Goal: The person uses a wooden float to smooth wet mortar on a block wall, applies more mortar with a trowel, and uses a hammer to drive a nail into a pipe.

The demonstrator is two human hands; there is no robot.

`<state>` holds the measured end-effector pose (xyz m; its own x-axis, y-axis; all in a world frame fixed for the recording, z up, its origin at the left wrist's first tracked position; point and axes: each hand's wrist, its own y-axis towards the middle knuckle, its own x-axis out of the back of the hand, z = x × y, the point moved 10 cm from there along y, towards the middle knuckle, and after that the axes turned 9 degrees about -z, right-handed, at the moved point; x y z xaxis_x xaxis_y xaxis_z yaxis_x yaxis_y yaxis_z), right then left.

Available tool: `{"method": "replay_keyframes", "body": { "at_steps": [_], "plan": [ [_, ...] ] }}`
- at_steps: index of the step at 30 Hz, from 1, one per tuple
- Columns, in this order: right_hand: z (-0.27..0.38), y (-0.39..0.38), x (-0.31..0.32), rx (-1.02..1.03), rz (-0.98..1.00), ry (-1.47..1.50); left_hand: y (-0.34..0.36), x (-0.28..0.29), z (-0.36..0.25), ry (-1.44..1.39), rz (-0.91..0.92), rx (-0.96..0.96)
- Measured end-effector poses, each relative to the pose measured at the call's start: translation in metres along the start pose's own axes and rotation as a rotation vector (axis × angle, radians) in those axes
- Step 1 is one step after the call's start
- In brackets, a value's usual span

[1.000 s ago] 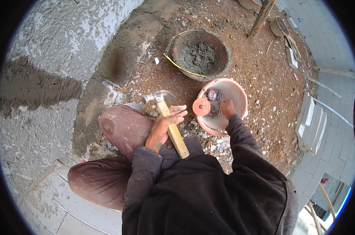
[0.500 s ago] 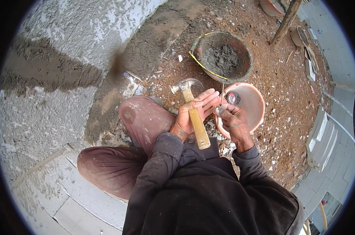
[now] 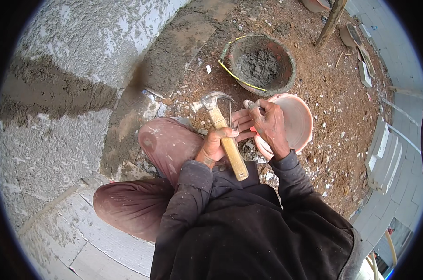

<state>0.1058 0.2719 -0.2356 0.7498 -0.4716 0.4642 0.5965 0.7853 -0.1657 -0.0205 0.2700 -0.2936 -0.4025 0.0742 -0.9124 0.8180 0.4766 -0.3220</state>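
Left hand [image 3: 215,147] has the hammer [image 3: 233,155]: thumb clamped over the wooden handle, handle lying against the palm, other fingers [image 3: 243,125] out nearly straight and pointing right. Hammer is over the near side of the lap area, steel head [image 3: 210,101] at the far end, striking face left, claw right, butt of the handle nearest the body. Thin metal rod [image 3: 230,113] shows just right of the handle, by the left thumb; can't tell exactly how it's held.

Right hand [image 3: 271,123] is just right of the left fingers, back of hand up, fingers curled in. Can't tell if anything is pinched in there.

Pink bucket [image 3: 304,122] sits on the stony ground [image 3: 330,149] beyond the right forearm, partly hidden by the right hand. Farther and left of it: dark tub [image 3: 288,58] with grey mortar [image 3: 258,67] inside, yellow strip [image 3: 239,78] along its left rim. Pale blocks [image 3: 384,161] stacked far right.
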Motion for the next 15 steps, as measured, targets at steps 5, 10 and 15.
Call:
{"method": "replay_keyframes", "body": {
  "at_steps": [5,10,15],
  "plan": [
    [0.01,0.02,-0.019,0.196,0.058,-0.354,-0.001,0.013,0.007,0.1,-0.011,0.013],
    [-0.035,0.022,-0.045,-0.132,0.27,0.233,-0.002,0.021,0.012,0.083,0.036,0.038],
    [-0.062,-0.018,-0.062,-0.68,0.345,0.614,-0.001,0.018,0.011,0.047,0.026,0.054]
  ]
}}
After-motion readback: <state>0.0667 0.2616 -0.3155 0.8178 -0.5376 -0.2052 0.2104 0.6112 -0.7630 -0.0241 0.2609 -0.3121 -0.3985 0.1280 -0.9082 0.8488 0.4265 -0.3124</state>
